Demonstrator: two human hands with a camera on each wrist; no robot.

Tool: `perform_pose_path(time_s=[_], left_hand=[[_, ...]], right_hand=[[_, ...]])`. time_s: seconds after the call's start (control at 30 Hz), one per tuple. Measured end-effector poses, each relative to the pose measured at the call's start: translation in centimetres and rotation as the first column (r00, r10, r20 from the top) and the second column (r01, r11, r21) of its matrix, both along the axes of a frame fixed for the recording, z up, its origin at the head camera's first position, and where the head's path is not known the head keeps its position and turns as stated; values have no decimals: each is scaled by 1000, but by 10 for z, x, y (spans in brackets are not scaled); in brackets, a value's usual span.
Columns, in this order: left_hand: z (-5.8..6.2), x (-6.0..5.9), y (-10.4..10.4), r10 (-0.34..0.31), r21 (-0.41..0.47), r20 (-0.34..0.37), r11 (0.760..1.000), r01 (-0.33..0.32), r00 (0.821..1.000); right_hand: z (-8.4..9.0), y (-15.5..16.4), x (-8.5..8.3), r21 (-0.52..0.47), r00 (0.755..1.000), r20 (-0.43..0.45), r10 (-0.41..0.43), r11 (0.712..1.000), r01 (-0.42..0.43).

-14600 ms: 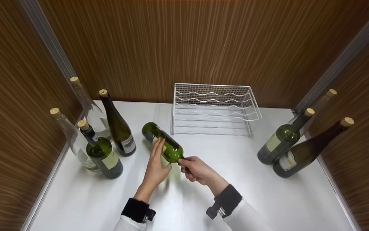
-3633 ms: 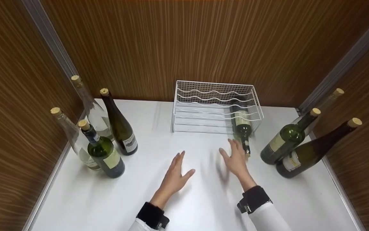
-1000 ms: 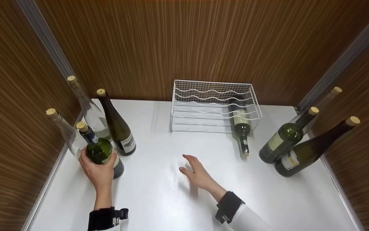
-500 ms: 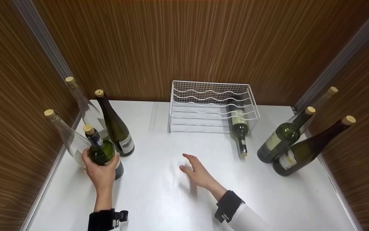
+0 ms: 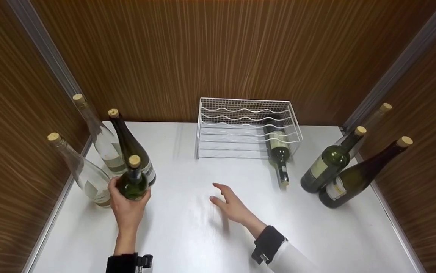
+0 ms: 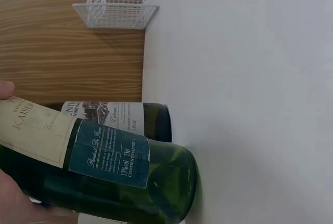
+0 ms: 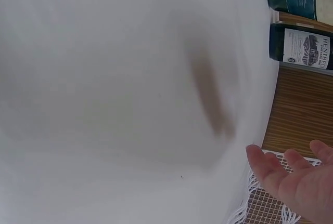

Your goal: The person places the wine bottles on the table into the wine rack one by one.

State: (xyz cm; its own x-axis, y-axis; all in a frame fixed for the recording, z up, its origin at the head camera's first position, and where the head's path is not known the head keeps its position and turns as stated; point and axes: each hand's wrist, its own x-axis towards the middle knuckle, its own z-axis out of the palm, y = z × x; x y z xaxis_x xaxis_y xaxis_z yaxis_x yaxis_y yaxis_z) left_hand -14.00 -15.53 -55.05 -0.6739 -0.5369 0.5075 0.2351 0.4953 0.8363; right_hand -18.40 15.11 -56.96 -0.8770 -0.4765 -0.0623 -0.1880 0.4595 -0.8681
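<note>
My left hand (image 5: 129, 208) grips a corked green wine bottle (image 5: 132, 187) around its body. In the left wrist view this bottle (image 6: 119, 167) leans, showing a cream label and a blue-green one. Right behind it stands a dark brown wine bottle (image 5: 130, 142). Over the middle of the table hovers my right hand (image 5: 233, 206), its fingers apart and holding nothing. A white wire wine rack (image 5: 245, 99) stands against the back wall. In its right end lies another green wine bottle (image 5: 279, 141), neck toward me.
Two clear corked bottles (image 5: 89, 178) stand at the left wall. On the right are a green bottle (image 5: 326, 167), a dark bottle (image 5: 350, 180) and a clear one (image 5: 371, 119) partly hidden. Wood-grain walls (image 5: 218, 49) close the white table (image 5: 203, 235) on three sides.
The left hand has moved the gripped green bottle rightward from beside the clear bottle. Earlier, the other green bottle went from both hands into the rack. The right hand has hardly moved lately.
</note>
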Motion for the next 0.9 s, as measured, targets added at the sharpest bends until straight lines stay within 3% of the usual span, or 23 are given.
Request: perform_pose_path(time_s=[0.2, 0.33, 0.43, 0.53, 0.7, 0.9], left_hand=[[0, 0, 11, -45, -89, 58, 995, 50, 997], [-4, -3, 19, -58, -194, -1, 979, 57, 998], [-7, -7, 24, -86, -261, -61, 963, 67, 994], [-10, -10, 30, -118, -314, -77, 945, 88, 990], [-16, -11, 38, -146, -420, -44, 900, 115, 988], [-22, -9, 48, -188, -501, -3, 850, 161, 982]], right_hand=[[4, -1, 2, -22, 999, 36, -18, 1000, 19], [8, 0, 0, -51, 996, 90, -22, 998, 27], [13, 1, -3, -125, 984, 178, -11, 992, 34], [21, 2, -7, -234, 959, 285, 15, 971, 55], [35, 4, -10, -403, 901, 419, 116, 913, 70], [49, 6, -10, -490, 824, 519, 227, 869, 69]])
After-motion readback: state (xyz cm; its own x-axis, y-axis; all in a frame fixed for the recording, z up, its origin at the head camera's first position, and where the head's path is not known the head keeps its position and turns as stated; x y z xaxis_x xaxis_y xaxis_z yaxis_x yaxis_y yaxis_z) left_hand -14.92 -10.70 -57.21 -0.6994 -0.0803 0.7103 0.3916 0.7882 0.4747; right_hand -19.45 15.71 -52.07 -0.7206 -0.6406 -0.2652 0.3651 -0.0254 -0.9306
